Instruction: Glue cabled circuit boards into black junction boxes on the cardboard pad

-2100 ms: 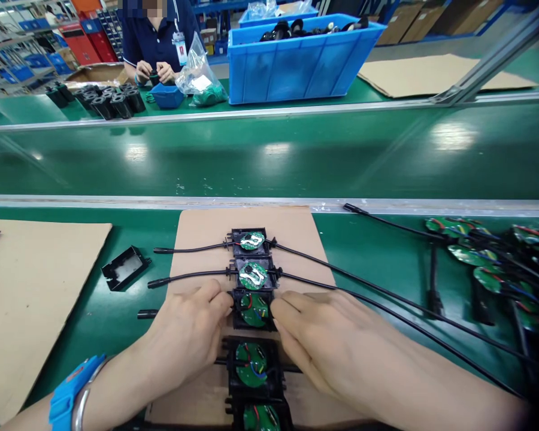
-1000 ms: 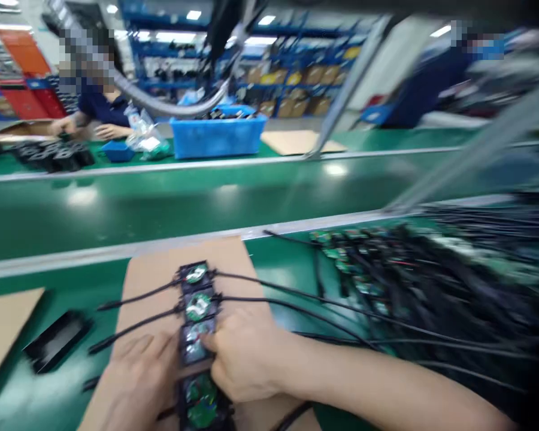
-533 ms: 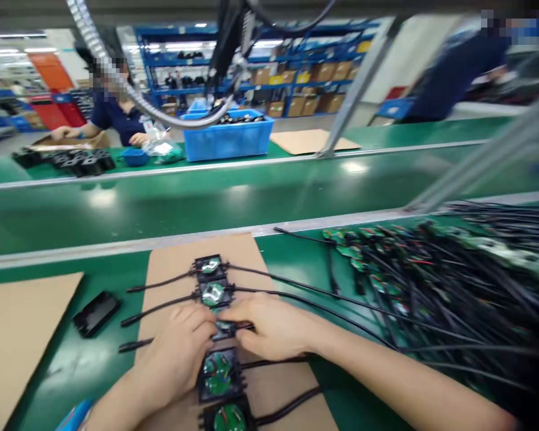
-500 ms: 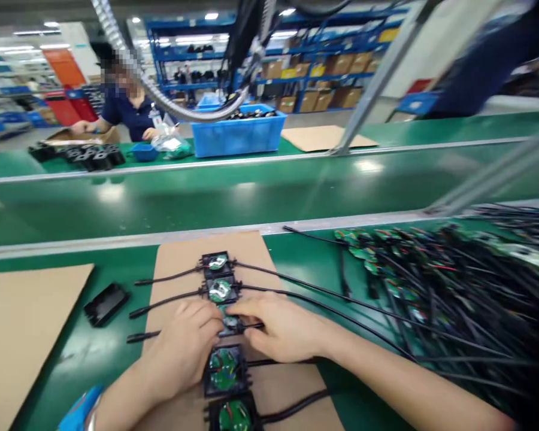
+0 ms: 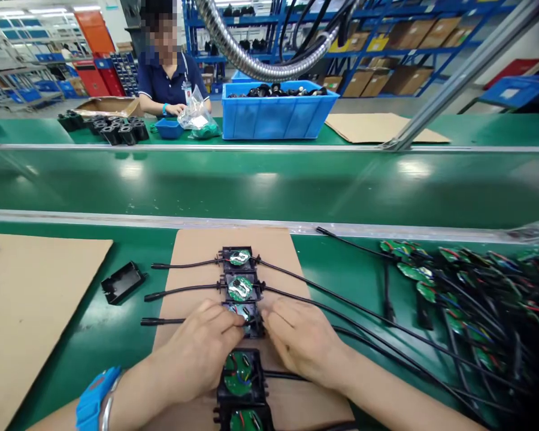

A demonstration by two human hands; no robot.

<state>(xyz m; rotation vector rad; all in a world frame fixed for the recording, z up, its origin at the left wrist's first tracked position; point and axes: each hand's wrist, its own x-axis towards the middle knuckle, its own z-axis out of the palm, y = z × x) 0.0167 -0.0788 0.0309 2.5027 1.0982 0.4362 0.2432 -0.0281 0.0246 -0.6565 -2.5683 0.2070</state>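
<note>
Cardboard sheet [image 5: 276,246], centre of frame; over it, right hand [image 5: 305,340] and left hand [image 5: 200,341], fingers curled (whether either grips cannot be told). Black housing [image 5: 256,329], third down, mid-frame: right hand just shifted from atop it to its right edge; circuit board [image 5: 239,309] inside, left fingertips now over it, suggesting its handling has passed to the left.

Bright indoor light, white glare on the green surface [image 5: 197,185], blackened lower-right corner
</note>
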